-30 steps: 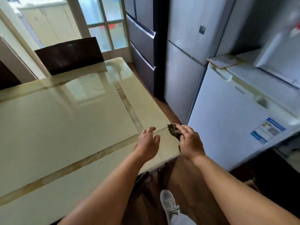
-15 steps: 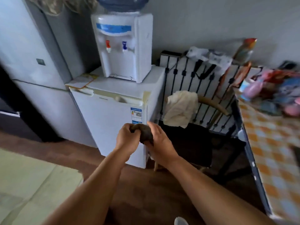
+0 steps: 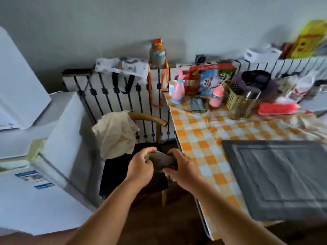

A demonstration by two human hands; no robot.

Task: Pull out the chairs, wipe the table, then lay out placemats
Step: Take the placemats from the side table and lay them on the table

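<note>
Your left hand (image 3: 139,167) and right hand (image 3: 184,171) are both closed on the grey wiping cloth (image 3: 161,160). The cloth is bunched between them, held in the air above the dark seat of a chair (image 3: 123,172). A cream garment (image 3: 115,133) is draped over the chair's curved wooden backrest.

Immediately right of your hands is a side table (image 3: 200,138) covered in an orange-and-white checked cloth. A dark grey placemat (image 3: 281,177) lies flat on its near right portion. The far part of this table carries clutter: two pink bottles (image 3: 177,91), a perforated utensil holder (image 3: 233,97) and a printed box (image 3: 207,78).

On the left stands a white cabinet (image 3: 44,191). Behind the chair, against the far wall, is a white radiator cover (image 3: 115,92) with black bars.
</note>
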